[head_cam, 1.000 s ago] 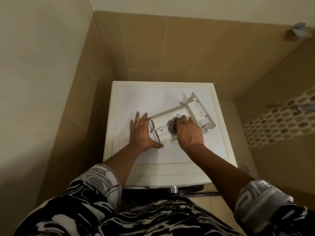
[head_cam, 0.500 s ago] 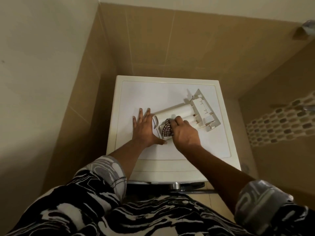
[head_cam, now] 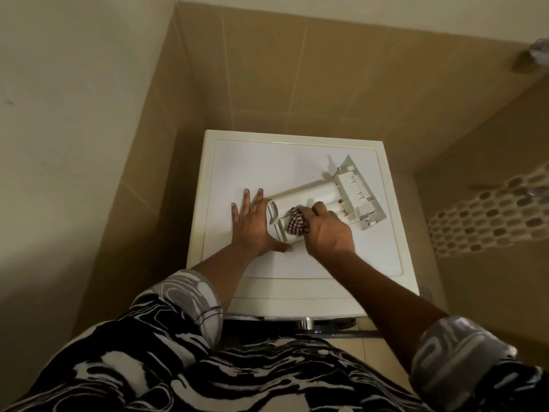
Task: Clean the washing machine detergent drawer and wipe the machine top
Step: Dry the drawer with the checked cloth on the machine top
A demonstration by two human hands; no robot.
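Observation:
The white detergent drawer [head_cam: 315,194] lies upside down and slanted on the white washing machine top [head_cam: 261,162], its front panel at the upper right. My right hand [head_cam: 325,230] grips a bunched checked cloth [head_cam: 295,223] and presses it on the drawer's near end. Fingers spread, my left hand [head_cam: 252,224] lies flat on the machine top against the drawer's left end, its thumb along the near edge.
Tan tiled walls close in behind and on both sides of the machine. A mosaic tile strip [head_cam: 490,215] runs along the right wall. Below the front edge the door rim [head_cam: 309,324] shows, and a metal fitting [head_cam: 539,52] sticks out at the top right.
My right hand has slid the cloth along the drawer's underside, from the middle to the near left end and a little back. My left hand has stayed braced against the drawer.

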